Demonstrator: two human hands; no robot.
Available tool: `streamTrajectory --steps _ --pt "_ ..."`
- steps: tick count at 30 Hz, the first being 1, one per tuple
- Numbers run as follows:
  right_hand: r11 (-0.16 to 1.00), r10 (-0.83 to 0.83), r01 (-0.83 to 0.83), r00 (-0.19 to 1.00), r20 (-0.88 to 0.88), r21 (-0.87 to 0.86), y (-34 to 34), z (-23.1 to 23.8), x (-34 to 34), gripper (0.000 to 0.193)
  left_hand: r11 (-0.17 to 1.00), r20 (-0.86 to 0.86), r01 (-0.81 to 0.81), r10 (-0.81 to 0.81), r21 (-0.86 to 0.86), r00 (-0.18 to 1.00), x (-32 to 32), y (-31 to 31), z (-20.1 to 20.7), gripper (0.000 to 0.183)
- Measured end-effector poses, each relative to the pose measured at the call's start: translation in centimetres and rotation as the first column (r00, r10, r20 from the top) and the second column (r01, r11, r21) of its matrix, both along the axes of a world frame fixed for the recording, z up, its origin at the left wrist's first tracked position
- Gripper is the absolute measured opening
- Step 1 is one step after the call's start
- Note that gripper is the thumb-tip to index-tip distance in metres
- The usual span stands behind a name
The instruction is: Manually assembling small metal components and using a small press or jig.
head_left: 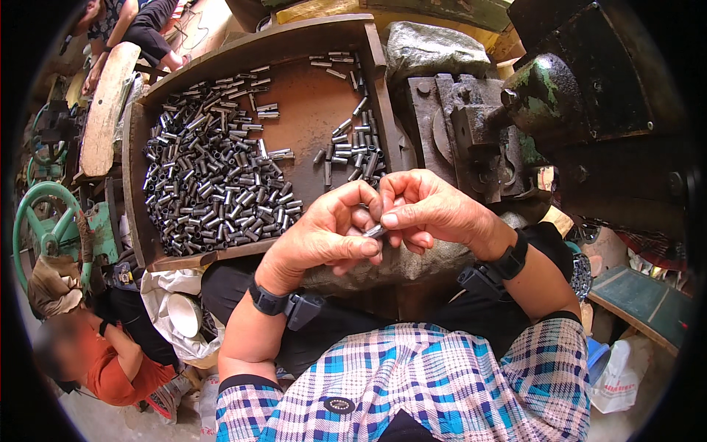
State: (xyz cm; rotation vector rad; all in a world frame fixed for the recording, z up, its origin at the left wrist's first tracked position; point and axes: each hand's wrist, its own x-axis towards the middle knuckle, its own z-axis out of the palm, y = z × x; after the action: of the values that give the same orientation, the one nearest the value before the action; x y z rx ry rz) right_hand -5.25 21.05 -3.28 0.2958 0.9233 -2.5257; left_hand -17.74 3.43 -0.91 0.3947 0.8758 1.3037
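Observation:
My left hand (335, 230) and my right hand (431, 210) meet over my lap, just past the near right corner of a wooden tray. Between their fingertips is a small shiny metal tube (375, 231), mostly covered by the fingers. The left thumb and fingers close around it, while my right thumb and forefinger pinch at its upper end. Beyond the hands, a large heap of similar dark metal tubes (221, 177) fills the tray's left side. A smaller group of tubes (357, 151) lies along its right side.
The wooden tray (254, 46) has raised walls. A heavy greasy machine (471, 132) stands close on the right. At left are a green handwheel (48, 228) and a person in orange (121, 361); another person (132, 29) is at the far left. A white sack (173, 283) holds a bowl.

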Motion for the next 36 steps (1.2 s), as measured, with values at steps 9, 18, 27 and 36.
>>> streamTrajectory --steps 9,18,27,36 --pt "0.996 -0.071 0.073 0.997 -0.037 0.051 -1.8 0.6 -0.2 0.021 0.999 -0.172 0.028 -0.022 0.033 0.985 -0.3 -0.9 0.5 0.043" --pt "0.517 -0.206 0.327 0.945 -0.255 0.791 -2.1 -0.3 -3.3 0.02 0.95 -0.317 -0.311 0.3 0.016 0.9 -2.3 -2.3 -2.7 0.033" --pt "-0.64 0.553 0.326 0.824 0.122 0.695 -3.4 -0.5 -6.2 0.016 0.79 -0.188 -0.607 0.585 -0.092 0.789 -4.6 -3.4 -3.4 0.017" --pt "-0.581 0.561 0.393 0.828 0.0 0.713 -2.3 -1.2 -5.6 0.013 0.969 -0.993 -0.216 0.118 0.117 -0.006 -2.4 -2.2 -6.0 0.017"
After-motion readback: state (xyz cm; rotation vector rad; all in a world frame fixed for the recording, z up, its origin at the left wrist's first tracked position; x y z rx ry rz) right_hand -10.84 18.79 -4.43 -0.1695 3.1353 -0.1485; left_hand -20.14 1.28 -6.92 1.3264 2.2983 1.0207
